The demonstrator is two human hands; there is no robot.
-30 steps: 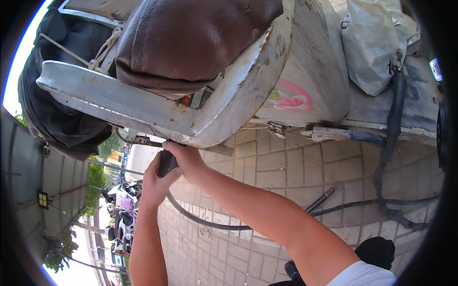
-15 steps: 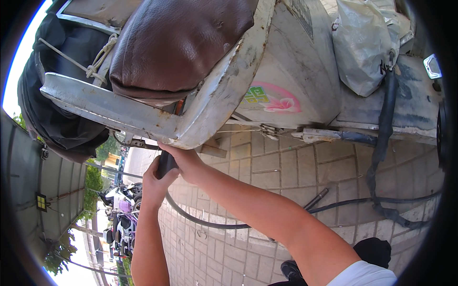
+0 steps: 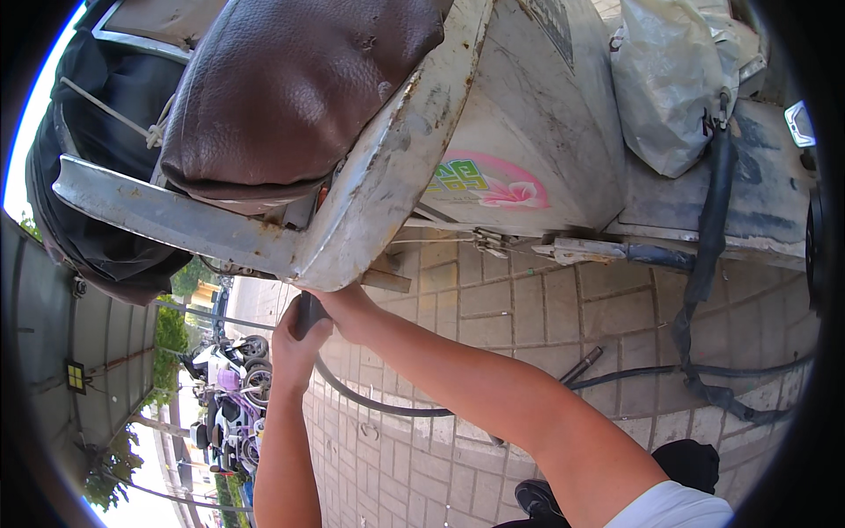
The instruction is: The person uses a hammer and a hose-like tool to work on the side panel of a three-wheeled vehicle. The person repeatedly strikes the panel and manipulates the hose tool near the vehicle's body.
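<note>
My left hand (image 3: 301,340) is wrapped round a black, blocky object (image 3: 310,315) just below the worn metal frame (image 3: 365,189) of a vehicle. My right hand (image 3: 346,315) reaches in beside it from the right, its fingers hidden behind the object and under the frame's lower corner, so I cannot see whether they grip it. A black hose or cable (image 3: 378,407) curves away across the ground from near my left wrist; whether it joins the object is hidden. Above sits a brown padded seat (image 3: 282,97).
A grey panel (image 3: 563,132) with a flower sticker and a white bag (image 3: 664,88) are to the right. Dark wrapped tubing (image 3: 704,255) hangs down to the brick paving (image 3: 546,326). Black fabric (image 3: 106,220) hangs at left. Parked two-wheelers (image 3: 233,378) stand farther off.
The seat and metal frame appear shifted left and slightly down in the picture. My left hand has moved slightly right, closer to the right hand. The black object stays in the left hand's grasp.
</note>
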